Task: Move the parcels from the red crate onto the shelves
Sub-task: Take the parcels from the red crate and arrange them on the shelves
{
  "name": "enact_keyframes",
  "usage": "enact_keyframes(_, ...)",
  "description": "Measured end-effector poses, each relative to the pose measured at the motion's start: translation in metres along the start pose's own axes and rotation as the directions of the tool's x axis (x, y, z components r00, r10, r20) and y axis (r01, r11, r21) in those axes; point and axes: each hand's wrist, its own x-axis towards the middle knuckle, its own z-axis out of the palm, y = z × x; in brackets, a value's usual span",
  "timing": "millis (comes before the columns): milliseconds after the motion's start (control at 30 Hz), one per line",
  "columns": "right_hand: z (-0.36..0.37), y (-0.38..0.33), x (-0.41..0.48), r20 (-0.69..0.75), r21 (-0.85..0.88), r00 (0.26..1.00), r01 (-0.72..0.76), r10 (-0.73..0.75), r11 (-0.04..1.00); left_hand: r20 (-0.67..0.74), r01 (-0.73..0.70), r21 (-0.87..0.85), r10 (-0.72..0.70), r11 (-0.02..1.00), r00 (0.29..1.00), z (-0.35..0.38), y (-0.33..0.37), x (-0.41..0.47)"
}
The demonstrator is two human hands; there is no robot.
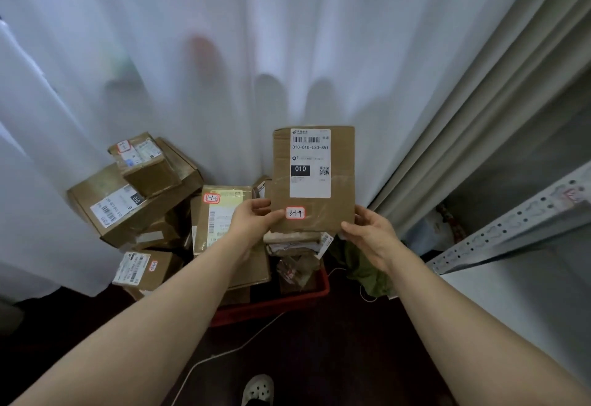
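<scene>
I hold a flat brown cardboard parcel (339, 210) upright above the red crate (307, 295). It carries a white shipping label and a small red-edged sticker. My left hand (252, 218) grips its lower left edge, thumb on the front. My right hand (367, 233) grips its lower right corner. The crate sits on the dark floor, mostly hidden by my left arm and by several cardboard parcels (220, 217) heaped in and beside it. The white metal shelves (511, 233) stand at the right edge.
A white curtain (224, 70) hangs behind the pile. More boxes (128, 201) are stacked to the left of the crate. A green cloth (361, 265) and a white cable (224, 354) lie on the floor. My shoe (257, 389) shows at the bottom.
</scene>
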Motion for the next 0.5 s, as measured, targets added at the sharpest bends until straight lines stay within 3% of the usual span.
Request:
enact_keyframes(333,-0.005,-0.025,-0.021,0.018,0.028,1.000,0.023,-0.024,0.999,0.236,0.044,-0.097,-0.020,0.994,0.972,-0.010,0.021,-0.014)
enact_keyframes(500,-0.017,-0.037,-0.029,-0.022,0.021,0.997,0.074,-0.074,0.997,0.307,0.008,-0.061,0.011,0.998,0.952,-0.003,0.041,-0.015)
